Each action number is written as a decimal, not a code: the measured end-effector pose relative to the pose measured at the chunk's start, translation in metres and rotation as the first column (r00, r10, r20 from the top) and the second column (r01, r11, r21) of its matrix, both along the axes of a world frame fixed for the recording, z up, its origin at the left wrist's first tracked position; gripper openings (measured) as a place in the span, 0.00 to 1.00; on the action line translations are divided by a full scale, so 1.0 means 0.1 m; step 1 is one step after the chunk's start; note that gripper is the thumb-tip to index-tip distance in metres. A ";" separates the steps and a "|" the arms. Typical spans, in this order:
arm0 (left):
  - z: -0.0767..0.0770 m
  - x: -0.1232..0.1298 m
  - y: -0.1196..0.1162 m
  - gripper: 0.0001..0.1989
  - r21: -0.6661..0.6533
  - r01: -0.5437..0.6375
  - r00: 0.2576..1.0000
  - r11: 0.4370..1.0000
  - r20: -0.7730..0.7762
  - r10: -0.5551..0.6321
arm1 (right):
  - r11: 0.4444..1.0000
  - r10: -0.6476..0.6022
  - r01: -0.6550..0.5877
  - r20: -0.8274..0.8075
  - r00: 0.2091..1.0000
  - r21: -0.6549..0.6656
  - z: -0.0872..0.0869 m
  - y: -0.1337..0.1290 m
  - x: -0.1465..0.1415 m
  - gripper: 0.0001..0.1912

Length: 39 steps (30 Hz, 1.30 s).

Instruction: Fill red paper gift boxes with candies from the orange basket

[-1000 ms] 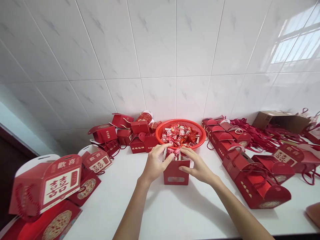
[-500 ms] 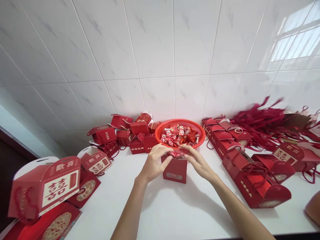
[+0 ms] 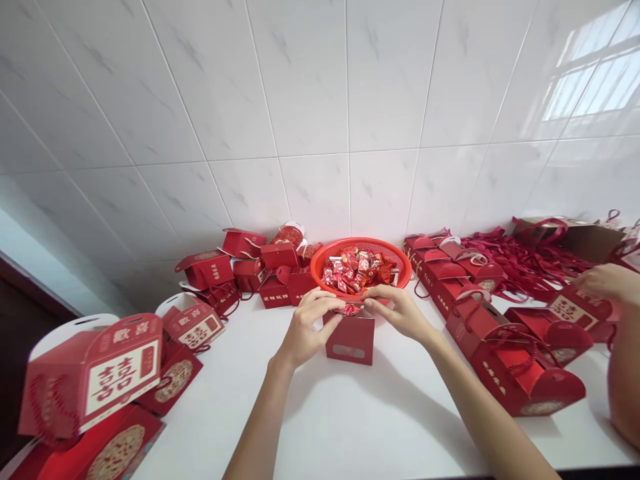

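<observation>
A small red carton [image 3: 351, 343] with a cut-out window stands upright in front of me on the white table. Over its top is a red wrapped candy [image 3: 351, 309], partly hidden by fingers. My left hand [image 3: 311, 323] pinches the candy from the left, thumb and fingers closed near the carton's rim. From the right, my right hand [image 3: 403, 313] has its thumb and fingertips closed at the candy's other end, close against the carton top. Just behind the carton sits a red plastic basket [image 3: 316, 270] with several wrapped candies [image 3: 363, 267] inside.
Red gift boxes [image 3: 120, 373] are stacked at the left, with smaller boxes [image 3: 280, 257] by the tiled wall. A row of boxes [image 3: 500, 347] lines the right. Another person's hand [image 3: 607, 283] reaches in there, near dark red ribbons [image 3: 520, 257] and an open box [image 3: 580, 233].
My hands have drawn slightly closer around the candy over the carton. The raised ribbons at right now lie lower, the open box shows more, and another person's arm has come into view.
</observation>
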<state>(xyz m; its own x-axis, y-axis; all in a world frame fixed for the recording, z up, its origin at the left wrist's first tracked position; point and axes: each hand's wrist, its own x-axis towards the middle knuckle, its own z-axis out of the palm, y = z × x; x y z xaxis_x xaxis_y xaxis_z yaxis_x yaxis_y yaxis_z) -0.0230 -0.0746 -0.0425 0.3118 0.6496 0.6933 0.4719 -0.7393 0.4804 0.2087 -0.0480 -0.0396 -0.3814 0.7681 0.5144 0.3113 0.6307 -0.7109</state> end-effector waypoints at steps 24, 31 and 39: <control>-0.33 0.17 0.13 0.21 -0.313 -0.060 0.894 0.948 0.405 0.190 | 0.996 0.048 -0.067 -0.251 0.967 -0.067 -0.21 -0.03 -0.06 0.19; -0.53 0.26 0.19 0.01 0.110 -0.178 0.937 0.978 0.323 0.134 | 0.998 -0.042 0.029 -0.207 0.978 -0.064 -0.28 -0.10 -0.05 0.15; -0.59 0.18 0.18 0.07 -0.015 -0.085 0.938 0.996 0.337 0.085 | 0.984 -0.172 0.175 -0.112 0.979 0.018 -0.42 -0.07 -0.10 0.13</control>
